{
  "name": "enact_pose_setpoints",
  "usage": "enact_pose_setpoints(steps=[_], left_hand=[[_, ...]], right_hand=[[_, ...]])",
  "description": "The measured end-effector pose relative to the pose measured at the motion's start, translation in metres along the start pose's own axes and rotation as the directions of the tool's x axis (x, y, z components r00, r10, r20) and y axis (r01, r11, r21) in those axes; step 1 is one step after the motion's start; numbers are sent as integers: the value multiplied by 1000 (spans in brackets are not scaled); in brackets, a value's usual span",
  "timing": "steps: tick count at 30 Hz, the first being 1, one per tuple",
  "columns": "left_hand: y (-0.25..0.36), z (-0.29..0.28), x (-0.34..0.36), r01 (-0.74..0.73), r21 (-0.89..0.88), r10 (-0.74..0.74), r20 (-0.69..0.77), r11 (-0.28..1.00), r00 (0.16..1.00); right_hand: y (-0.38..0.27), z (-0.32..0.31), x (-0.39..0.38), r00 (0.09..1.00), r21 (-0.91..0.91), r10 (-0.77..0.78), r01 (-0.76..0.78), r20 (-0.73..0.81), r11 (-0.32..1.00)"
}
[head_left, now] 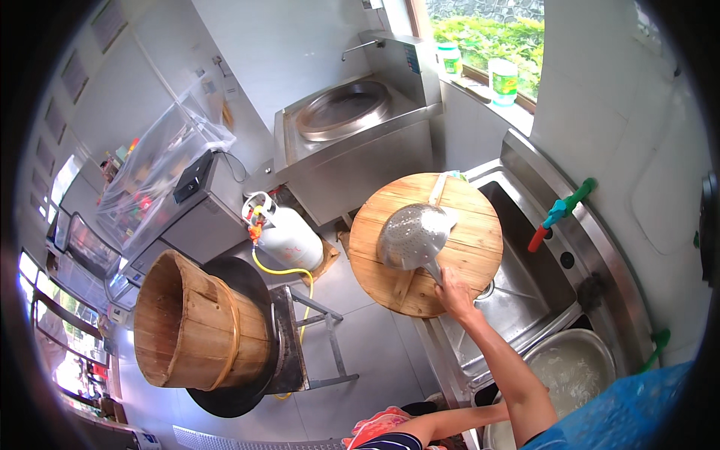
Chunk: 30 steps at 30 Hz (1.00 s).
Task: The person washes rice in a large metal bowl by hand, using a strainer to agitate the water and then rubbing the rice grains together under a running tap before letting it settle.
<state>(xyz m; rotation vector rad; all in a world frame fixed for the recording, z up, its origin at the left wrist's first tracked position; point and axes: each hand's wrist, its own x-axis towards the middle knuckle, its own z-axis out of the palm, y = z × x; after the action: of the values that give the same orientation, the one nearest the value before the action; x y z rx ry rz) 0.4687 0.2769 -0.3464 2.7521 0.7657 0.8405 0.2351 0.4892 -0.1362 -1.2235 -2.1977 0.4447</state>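
My right hand (454, 295) is closed around the handle of a perforated metal skimmer (415, 236). Its round bowl is over a wooden lid (472, 259) made of planks with a crossbar; whether the two touch I cannot tell. The lid lies across the left part of a steel sink (525, 319). My left forearm (457, 424) reaches to the right beneath my right arm, toward a metal basin (592, 352) with cloudy liquid. The right forearm hides most of my left hand, so its fingers cannot be made out.
A wooden steaming barrel (202, 322) lies tilted on a black wok (232, 401) over a metal stand (330, 330). Behind are a white gas cylinder (289, 238) with a yellow hose and a large stove with a wok (345, 109). A tap (559, 214) juts over the sink.
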Motion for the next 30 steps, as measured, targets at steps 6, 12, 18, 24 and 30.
enact_pose_setpoints(steps=[6,12,18,24,30], left_hand=[[-8,0,-6,-8,55,8,-13,998,1000],[-12,-7,-3,50,-185,-65,-72,981,995],[-4,-63,1,167,-296,-113,190,940,975],[1,-117,51,138,-115,-65,488,984,870],[-13,-135,58,195,-62,-168,306,979,937]], right_hand=[[-1,0,-2,999,114,28,-31,29,993],[-4,-30,-12,994,162,27,-9,-107,987],[31,-123,-133,898,355,402,-322,-181,878],[63,-190,-362,559,318,743,-675,-368,666],[85,-214,-453,413,15,696,-854,-588,519]])
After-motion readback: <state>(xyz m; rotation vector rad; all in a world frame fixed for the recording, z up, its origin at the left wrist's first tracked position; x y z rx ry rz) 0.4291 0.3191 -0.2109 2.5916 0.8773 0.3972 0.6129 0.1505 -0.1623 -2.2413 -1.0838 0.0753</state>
